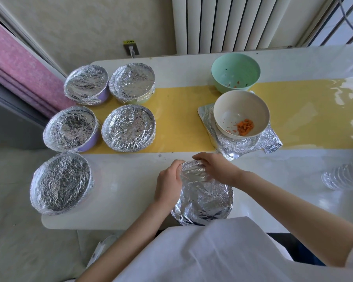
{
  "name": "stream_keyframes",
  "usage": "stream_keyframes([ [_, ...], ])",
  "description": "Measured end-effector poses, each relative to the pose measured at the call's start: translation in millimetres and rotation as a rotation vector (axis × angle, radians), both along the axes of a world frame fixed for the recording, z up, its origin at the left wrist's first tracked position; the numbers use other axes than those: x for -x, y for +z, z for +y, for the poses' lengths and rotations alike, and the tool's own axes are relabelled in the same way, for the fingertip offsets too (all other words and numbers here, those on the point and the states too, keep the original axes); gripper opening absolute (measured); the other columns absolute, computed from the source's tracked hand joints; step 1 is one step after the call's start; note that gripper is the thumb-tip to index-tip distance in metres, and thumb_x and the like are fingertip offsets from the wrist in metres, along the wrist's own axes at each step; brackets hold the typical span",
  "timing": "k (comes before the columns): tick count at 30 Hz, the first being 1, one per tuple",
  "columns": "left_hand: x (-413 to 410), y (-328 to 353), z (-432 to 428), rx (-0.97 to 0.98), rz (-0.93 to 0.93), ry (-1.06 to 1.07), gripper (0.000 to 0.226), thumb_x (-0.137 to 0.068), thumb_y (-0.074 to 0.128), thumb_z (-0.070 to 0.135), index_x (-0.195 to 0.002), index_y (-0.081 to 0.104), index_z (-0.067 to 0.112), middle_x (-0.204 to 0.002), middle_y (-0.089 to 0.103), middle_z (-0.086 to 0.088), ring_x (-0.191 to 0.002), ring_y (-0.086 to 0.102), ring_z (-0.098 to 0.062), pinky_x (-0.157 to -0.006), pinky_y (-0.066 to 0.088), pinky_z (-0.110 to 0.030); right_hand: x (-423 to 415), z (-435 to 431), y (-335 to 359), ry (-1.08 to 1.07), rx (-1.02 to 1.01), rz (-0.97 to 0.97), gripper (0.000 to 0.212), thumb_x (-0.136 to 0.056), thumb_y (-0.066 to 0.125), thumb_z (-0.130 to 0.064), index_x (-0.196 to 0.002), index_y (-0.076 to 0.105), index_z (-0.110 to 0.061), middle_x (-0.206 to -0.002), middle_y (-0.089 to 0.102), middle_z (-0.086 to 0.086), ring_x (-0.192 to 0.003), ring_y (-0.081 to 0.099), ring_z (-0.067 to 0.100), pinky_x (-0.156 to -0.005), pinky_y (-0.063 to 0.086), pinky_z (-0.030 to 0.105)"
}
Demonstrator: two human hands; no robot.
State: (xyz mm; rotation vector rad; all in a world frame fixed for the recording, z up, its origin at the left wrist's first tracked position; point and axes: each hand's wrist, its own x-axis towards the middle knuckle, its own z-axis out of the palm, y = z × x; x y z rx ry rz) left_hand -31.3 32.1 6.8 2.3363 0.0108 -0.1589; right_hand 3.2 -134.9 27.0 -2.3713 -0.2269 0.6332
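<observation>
A bowl covered in crinkled aluminium foil (204, 197) stands at the table's near edge, right in front of me. My left hand (168, 183) curls round its left far rim, fingers pressing the foil down over the edge. My right hand (214, 166) curls over the far rim from the right, fingertips gripping the foil. The bowl under the foil is hidden.
Several foil-covered bowls (128, 127) stand in rows at the left. A cream bowl with orange bits (242, 116) sits on a foil sheet (271, 141); a green bowl (235, 72) stands behind it. A clear plastic bottle (342, 176) lies at the right edge.
</observation>
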Motion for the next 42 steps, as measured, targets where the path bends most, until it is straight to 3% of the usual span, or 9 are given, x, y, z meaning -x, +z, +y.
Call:
stream_keyframes([
  [7, -6, 1, 2, 0.067, 0.103, -0.027, 0.02, -0.098, 0.039, 0.012, -0.096, 0.059, 0.013, -0.06, 0.06, -0.009, -0.047, 0.052, -0.003, -0.054, 0.044, -0.034, 2, -3, -4, -0.068, -0.025, -0.034, 0.034, -0.095, 0.04, 0.001, -0.118, 0.063, -0.009, -0.113, 0.067, 0.008, -0.1, 0.06, 0.019, -0.076, 0.035, 0.013],
  [11, -7, -5, 1, 0.059, 0.099, -0.008, 0.02, -0.098, 0.039, 0.01, -0.086, 0.055, 0.014, -0.06, 0.056, -0.017, -0.049, 0.058, -0.014, -0.051, 0.043, -0.04, 4, -3, -6, -0.069, -0.01, -0.072, 0.035, -0.094, 0.041, 0.003, -0.116, 0.064, -0.008, -0.11, 0.068, 0.01, -0.098, 0.061, 0.02, -0.074, 0.034, 0.012],
  [16, -7, -4, 2, 0.04, 0.108, -0.017, 0.02, -0.098, 0.04, 0.01, -0.084, 0.055, 0.013, -0.06, 0.059, -0.016, -0.048, 0.058, 0.001, -0.051, 0.042, -0.036, 6, -3, -4, -0.06, -0.049, -0.069, 0.034, -0.093, 0.041, 0.005, -0.116, 0.064, -0.005, -0.108, 0.068, 0.011, -0.092, 0.06, 0.018, -0.072, 0.031, 0.008],
  [22, -7, -6, 0, 0.039, 0.099, -0.009, 0.021, -0.097, 0.041, 0.01, -0.082, 0.054, 0.013, -0.056, 0.055, -0.007, -0.052, 0.06, -0.018, -0.052, 0.043, -0.04, 7, -5, -4, -0.208, -0.145, 0.211, 0.032, -0.101, 0.033, -0.009, -0.121, 0.057, -0.005, -0.067, 0.046, -0.006, -0.058, 0.041, 0.012, -0.053, 0.035, 0.019],
  [28, -3, -3, 1, 0.028, 0.089, -0.042, 0.021, -0.099, 0.038, 0.011, -0.084, 0.052, 0.016, -0.057, 0.055, -0.013, -0.048, 0.056, 0.002, -0.045, 0.034, -0.028, 3, -9, -1, -0.219, -0.205, 0.325, 0.031, -0.101, 0.034, -0.012, -0.12, 0.057, -0.006, -0.062, 0.04, -0.003, -0.055, 0.034, 0.012, -0.056, 0.033, 0.027],
  [34, -8, -5, 4, 0.057, 0.134, -0.028, 0.024, -0.099, 0.04, 0.013, -0.104, 0.064, 0.01, -0.065, 0.066, -0.007, -0.058, 0.063, -0.012, -0.059, 0.05, -0.029, 12, -13, 1, -0.262, -0.274, 0.41, 0.036, -0.102, 0.033, -0.031, -0.07, 0.036, -0.015, -0.065, 0.029, 0.001, -0.055, 0.029, 0.013, -0.055, 0.033, 0.025],
  [37, -9, -3, 2, 0.08, 0.177, -0.039, 0.024, -0.1, 0.039, 0.013, -0.105, 0.063, 0.009, -0.067, 0.065, -0.008, -0.05, 0.057, -0.002, -0.052, 0.044, -0.023, 14, -17, 2, -0.24, -0.308, 0.438, 0.037, -0.101, 0.034, -0.035, -0.077, 0.044, -0.01, -0.07, 0.038, 0.006, -0.067, 0.036, 0.023, -0.071, 0.034, 0.035],
  [40, -6, -4, 3, 0.086, 0.152, -0.009, 0.023, -0.099, 0.041, 0.014, -0.102, 0.063, 0.007, -0.064, 0.062, -0.004, -0.051, 0.055, -0.001, -0.054, 0.042, -0.019, 16, -18, 1, -0.304, -0.315, 0.459, 0.046, -0.101, 0.034, -0.038, -0.113, 0.055, 0.0, -0.096, 0.056, 0.016, -0.088, 0.054, 0.03, -0.092, 0.043, 0.048],
  [42, -3, -4, 4, 0.098, 0.127, 0.043, 0.023, -0.099, 0.042, 0.013, -0.101, 0.064, 0.006, -0.062, 0.063, -0.004, -0.049, 0.053, 0.0, -0.054, 0.041, -0.016, 18, -16, -1, -0.349, -0.318, 0.425, 0.042, -0.102, 0.03, -0.038, -0.114, 0.055, -0.007, -0.085, 0.053, 0.006, -0.071, 0.049, 0.017, -0.073, 0.045, 0.032],
])
